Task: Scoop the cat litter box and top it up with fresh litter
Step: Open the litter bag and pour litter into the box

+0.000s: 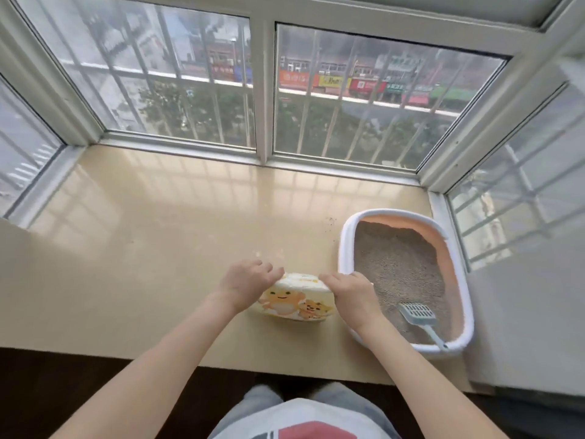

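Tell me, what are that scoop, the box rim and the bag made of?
The scoop looks like grey moulded plastic, with slots in it. The box rim seems smooth white plastic with a soft sheen. The bag appears to be printed plastic film, creased where both hands grip its top, though coated paper is possible.

The litter bag (296, 301) stands on the window ledge (142, 248), just left of the litter box (408, 277). The scoop (419, 318) lies in the box's near end, on the litter (395, 261).

Bare forearms (177, 353), no sleeves in view, white top (297, 419) with red and dark print, grey trousers (262, 395)
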`<state>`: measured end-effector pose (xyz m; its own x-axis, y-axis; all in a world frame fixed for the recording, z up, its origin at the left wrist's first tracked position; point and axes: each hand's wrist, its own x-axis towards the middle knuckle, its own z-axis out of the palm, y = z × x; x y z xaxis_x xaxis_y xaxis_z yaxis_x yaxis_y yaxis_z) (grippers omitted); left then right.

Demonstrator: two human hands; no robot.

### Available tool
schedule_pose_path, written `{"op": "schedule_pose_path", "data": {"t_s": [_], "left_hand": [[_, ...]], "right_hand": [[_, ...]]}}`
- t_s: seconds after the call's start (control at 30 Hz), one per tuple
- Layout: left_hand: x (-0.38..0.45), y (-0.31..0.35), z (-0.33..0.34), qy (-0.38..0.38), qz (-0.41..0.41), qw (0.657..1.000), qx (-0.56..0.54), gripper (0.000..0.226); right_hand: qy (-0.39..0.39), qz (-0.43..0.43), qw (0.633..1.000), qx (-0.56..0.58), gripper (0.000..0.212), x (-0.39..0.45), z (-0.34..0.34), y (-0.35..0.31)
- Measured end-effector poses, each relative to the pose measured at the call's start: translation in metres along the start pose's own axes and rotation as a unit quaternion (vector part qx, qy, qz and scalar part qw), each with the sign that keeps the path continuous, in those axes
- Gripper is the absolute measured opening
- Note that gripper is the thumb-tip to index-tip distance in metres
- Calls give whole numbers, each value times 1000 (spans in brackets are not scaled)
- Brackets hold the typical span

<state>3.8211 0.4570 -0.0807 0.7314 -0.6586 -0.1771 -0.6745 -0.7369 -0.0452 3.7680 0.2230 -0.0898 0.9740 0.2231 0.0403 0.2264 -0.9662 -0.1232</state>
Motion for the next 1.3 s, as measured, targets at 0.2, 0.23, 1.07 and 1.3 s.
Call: {"op": "schedule_pose_path", "data": {"t_s": [0.2, 0.23, 1.07, 1.3], "left_hand": [[16, 4, 10, -103, -45, 993, -32, 41], [17, 4, 7, -100, -54, 993, -36, 38], [13, -15, -77, 60, -178, 969, -158, 24], [10, -1, -79, 227, -117, 953, -161, 25]], "right_hand": [[-114, 59, 992, 7, 43, 11, 13, 3], [-118, 62, 991, 13, 35, 14, 10, 4], [-154, 34, 978, 135, 18, 62, -97, 34], [-147, 30, 972, 179, 18, 63, -88, 39]]}}
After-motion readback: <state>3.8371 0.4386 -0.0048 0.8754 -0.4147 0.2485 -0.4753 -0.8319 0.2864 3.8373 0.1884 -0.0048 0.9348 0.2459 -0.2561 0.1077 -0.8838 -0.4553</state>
